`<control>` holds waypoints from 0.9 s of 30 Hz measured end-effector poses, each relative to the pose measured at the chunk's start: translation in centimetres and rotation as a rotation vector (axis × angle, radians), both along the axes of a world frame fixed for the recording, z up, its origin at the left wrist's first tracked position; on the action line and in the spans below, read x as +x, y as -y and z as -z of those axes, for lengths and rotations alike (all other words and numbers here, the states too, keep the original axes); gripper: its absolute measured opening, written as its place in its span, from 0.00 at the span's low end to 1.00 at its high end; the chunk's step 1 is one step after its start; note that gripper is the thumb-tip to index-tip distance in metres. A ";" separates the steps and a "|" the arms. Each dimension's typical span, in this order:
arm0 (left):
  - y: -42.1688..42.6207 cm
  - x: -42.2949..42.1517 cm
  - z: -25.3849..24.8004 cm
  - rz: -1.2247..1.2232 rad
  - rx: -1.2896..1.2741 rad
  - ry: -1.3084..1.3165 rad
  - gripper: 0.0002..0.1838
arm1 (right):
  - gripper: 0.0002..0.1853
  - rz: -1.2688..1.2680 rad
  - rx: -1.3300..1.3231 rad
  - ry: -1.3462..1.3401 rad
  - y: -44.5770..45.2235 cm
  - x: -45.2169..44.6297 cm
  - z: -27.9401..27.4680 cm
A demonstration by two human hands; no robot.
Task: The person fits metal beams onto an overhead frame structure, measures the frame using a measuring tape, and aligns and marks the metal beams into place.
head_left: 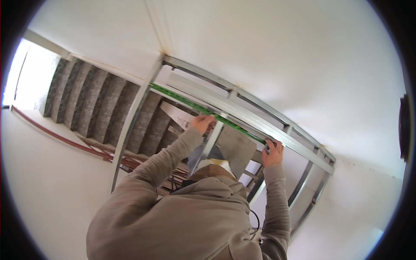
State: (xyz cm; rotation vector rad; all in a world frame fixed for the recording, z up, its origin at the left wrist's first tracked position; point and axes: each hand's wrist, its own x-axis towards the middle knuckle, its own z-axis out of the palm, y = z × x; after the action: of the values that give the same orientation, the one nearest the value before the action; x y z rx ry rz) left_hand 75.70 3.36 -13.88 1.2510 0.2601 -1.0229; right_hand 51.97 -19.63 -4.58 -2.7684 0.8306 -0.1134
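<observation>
A long, thin green strip (177, 97) runs slantwise along the lower edge of a silver metal frame (277, 138). My left hand (202, 123) is closed, thumb and fingers pinching the strip near its middle, beside an upright bar of the frame (211, 141). At the strip's right end, my right hand (272, 154) is closed with its fingers curled at the frame's lower edge. Something small and dark shows among those fingers, too small to name. Both arms are stretched out in olive-brown sleeves.
Patterned stone stairs (99, 102) descend on the left, with a red-brown handrail (60, 138) alongside. White walls (303, 56) surround the frame. A grey-brown board (236, 145) lies below the bars. A black cable (257, 219) hangs near my right sleeve.
</observation>
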 end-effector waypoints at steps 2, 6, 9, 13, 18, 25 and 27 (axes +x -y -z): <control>0.0 -0.1 0.1 -0.016 -0.051 0.031 0.14 | 0.23 -0.001 0.008 -0.002 -0.1 0.1 -0.2; 0.4 0.3 -0.5 -0.033 -0.059 0.005 0.12 | 0.20 -0.002 -0.004 -0.006 0.1 -0.1 0.4; 0.5 0.6 -1.4 -0.105 -0.050 -0.029 0.13 | 0.21 0.008 -0.002 -0.018 0.0 0.0 0.4; 0.7 0.6 -2.1 -0.137 -0.054 -0.035 0.15 | 0.21 0.002 0.002 -0.034 0.1 0.0 0.4; 0.6 0.4 -1.5 -0.122 -0.083 -0.037 0.15 | 0.21 -0.007 0.010 -0.009 0.2 -0.1 0.3; 0.5 0.3 -1.8 -0.120 -0.060 -0.019 0.10 | 0.21 -0.004 0.007 -0.009 -0.1 0.1 -0.1; 0.4 0.2 -1.3 -0.117 -0.095 -0.032 0.10 | 0.21 0.001 0.002 -0.008 -0.1 0.0 0.1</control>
State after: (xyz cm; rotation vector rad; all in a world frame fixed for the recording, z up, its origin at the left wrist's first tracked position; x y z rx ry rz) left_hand 75.93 2.99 -12.57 1.1215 0.3020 -0.9447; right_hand 51.99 -19.48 -4.66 -2.7682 0.8341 -0.1012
